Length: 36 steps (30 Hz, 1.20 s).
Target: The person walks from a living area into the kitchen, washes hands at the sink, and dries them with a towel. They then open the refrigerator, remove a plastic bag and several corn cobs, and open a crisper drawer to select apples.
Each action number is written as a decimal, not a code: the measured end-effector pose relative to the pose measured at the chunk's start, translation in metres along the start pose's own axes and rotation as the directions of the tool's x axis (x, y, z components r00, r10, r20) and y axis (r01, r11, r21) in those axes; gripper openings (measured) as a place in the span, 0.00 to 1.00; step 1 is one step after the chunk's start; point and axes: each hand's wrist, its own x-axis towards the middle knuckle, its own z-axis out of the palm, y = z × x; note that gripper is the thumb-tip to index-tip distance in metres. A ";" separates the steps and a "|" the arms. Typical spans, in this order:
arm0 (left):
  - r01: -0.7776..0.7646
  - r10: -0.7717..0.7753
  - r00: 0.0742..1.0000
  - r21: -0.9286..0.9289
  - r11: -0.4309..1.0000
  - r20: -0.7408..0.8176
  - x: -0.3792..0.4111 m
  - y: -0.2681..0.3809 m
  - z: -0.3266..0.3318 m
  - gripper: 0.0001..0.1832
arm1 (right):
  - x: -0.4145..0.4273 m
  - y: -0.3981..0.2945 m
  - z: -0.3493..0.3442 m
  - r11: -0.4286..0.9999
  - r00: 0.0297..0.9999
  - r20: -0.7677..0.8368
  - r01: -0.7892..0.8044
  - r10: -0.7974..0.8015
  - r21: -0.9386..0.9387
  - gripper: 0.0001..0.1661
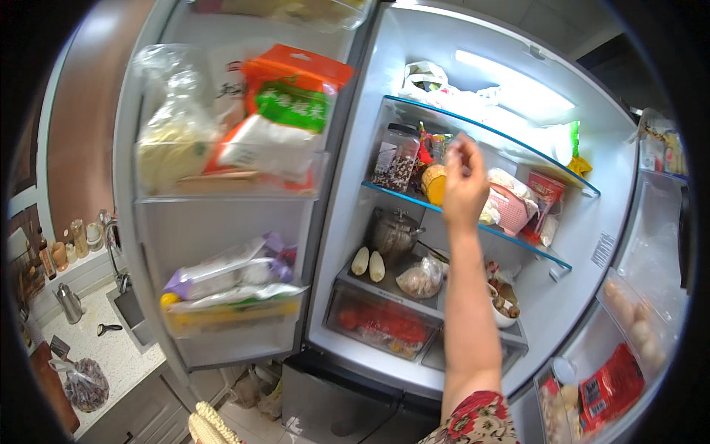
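Note:
Peeled corn cobs (pixel 209 424) show at the bottom edge, with only a sliver of my left hand (pixel 198 441) against them. My right hand (pixel 466 180) is raised in front of the middle glass shelf (pixel 413 200) of an open refrigerator, its fingers bent; blur hides whether they hold anything. Near it are a yellow-faced round item (pixel 434 184), a dark-lidded clear jar (pixel 395 158) and a pink container (pixel 511 208). Two more pale cobs (pixel 369 265) lie on the lower level beside a lidded metal pot (pixel 395 232) and a knotted plastic bag (pixel 421 277).
The left door (pixel 244 222) stands open with bagged food in its bins; the right door (pixel 646 216) is open too. Closed drawers (pixel 380 327) sit below the lower level, near a white bowl (pixel 502 315). A counter (pixel 97 355) with a sink and peeler is at left.

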 end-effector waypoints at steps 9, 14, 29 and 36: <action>-0.124 0.129 0.979 0.039 0.991 -0.160 0.029 -0.051 0.051 0.35 | 0.163 0.156 0.063 0.915 0.964 0.265 0.095 0.013 -0.391 0.20; -0.140 0.149 0.969 0.058 0.988 -0.199 0.048 -0.062 0.068 0.35 | 0.209 0.219 0.106 0.781 0.881 0.456 0.193 0.129 -0.594 0.27; -0.139 0.164 0.947 0.109 0.984 -0.277 0.073 -0.065 0.101 0.34 | 0.247 0.275 0.155 0.608 0.565 0.687 0.366 0.456 -0.705 0.28; -0.122 0.152 0.956 0.132 0.984 -0.250 0.086 -0.065 0.101 0.34 | 0.242 0.245 0.131 0.818 0.696 0.440 -0.416 0.567 -0.397 0.09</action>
